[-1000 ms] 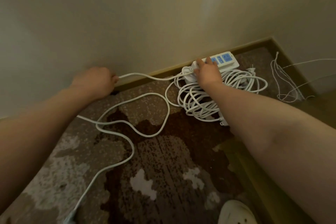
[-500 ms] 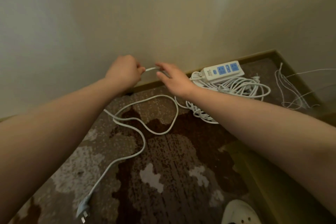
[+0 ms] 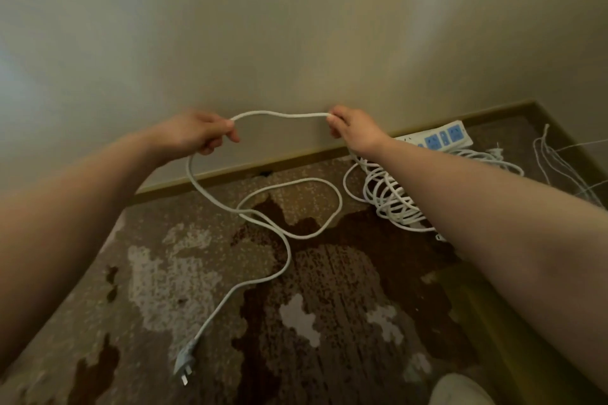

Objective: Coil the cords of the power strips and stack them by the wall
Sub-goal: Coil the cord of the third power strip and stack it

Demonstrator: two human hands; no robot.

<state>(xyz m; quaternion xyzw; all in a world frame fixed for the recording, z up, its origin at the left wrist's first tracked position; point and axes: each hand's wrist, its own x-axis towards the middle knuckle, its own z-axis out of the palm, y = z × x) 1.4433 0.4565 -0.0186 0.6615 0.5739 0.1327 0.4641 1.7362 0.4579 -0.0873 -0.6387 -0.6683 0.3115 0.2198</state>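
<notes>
Above the carpet point(image 3: 197, 273), near the wall point(image 3: 296, 26), the left hand point(image 3: 200, 133) and right hand point(image 3: 353, 130) each pinched the cord point(image 3: 279, 114), its plug point(image 3: 185, 363) trailing on the floor. Pulled carelessly, the loose loops could likely snag and tangle.

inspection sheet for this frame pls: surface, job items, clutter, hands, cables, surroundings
Surface: patterned brown carpet, worn pale patches.
Job's things: power strip by the wall on coiled cords; loose white cord uncoiled, its plug on the carpet.
Clutter: white shoe, bottom edge.
Grippers: left hand and right hand each grip the cord, span raised between them.
Cables: thin wires far right.
Surroundings: plain wall, baseboard.
</notes>
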